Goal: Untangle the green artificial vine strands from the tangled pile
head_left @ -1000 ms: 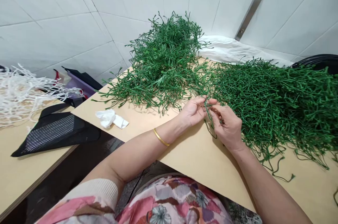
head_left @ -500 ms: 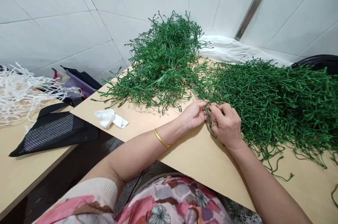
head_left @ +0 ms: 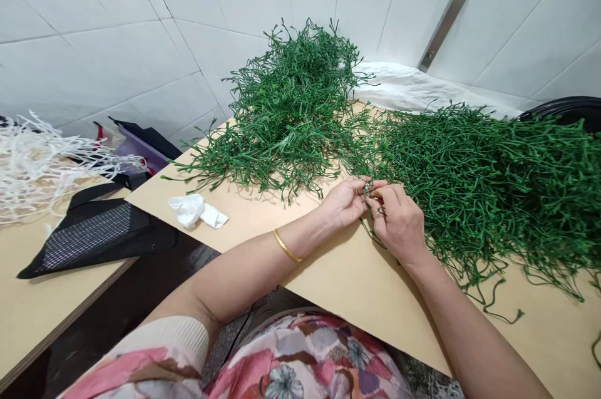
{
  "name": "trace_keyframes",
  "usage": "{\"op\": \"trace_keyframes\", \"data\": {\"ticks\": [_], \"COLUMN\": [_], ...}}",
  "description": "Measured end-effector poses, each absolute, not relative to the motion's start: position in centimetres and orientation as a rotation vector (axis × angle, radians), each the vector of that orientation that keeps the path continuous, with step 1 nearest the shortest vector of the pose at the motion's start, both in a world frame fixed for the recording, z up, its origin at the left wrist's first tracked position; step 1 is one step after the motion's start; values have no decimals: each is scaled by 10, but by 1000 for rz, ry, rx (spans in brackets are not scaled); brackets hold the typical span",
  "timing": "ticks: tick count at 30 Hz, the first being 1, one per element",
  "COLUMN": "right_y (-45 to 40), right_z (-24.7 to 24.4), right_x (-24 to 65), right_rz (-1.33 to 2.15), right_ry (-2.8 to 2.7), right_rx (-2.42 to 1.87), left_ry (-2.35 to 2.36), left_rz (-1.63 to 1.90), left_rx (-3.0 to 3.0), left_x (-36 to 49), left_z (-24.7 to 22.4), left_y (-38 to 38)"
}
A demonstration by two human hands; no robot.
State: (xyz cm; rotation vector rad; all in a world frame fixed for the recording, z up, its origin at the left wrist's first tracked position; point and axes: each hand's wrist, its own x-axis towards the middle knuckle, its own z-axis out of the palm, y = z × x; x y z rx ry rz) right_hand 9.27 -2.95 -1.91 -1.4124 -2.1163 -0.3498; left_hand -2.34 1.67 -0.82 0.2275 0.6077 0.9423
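Observation:
Between my hands is a thin green cord [head_left: 367,188], pinched near its upper end. My left hand [head_left: 348,202] comes in from the left, its thumb and fingers closed on the cord. Opposite it, my right hand [head_left: 399,221] has thumb and forefinger pressed together on the same cord. A dark tail of the cord hangs below the fingers over the table. Just beyond the hands lies a heap of green cords [head_left: 291,104] with knotted-looking ends. A second, wider pile of green cords [head_left: 469,180] lies right of my right hand.
A crumpled white tissue [head_left: 197,210] lies on the tan table [head_left: 328,274]. At left, a second table holds white cords [head_left: 51,167] and a black mesh pouch [head_left: 94,233]. White sheeting [head_left: 404,87] lies along the tiled wall, where a metal bracket [head_left: 451,17] is fixed.
My right hand has shifted slightly left and its fingers have drawn closer to my left fingertips. The cord's hanging tail has changed its curve. My left hand stays nearly in place.

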Motion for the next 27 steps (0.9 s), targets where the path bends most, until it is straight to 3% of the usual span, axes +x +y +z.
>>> {"op": "trace_keyframes", "data": {"ticks": [15,27], "right_y": [-32,-29], "right_z": [-13,-4], "right_x": [84,91], "right_rz": [-447,-4], "right_ry": [-2278,-2246], "right_rx": [-1416,-1312], "left_ry": [726,627], "left_rz": [995,889], "left_rx": [211,187], "left_x": [-24,-28], "left_z": [8,12], "left_y": [13,14]}}
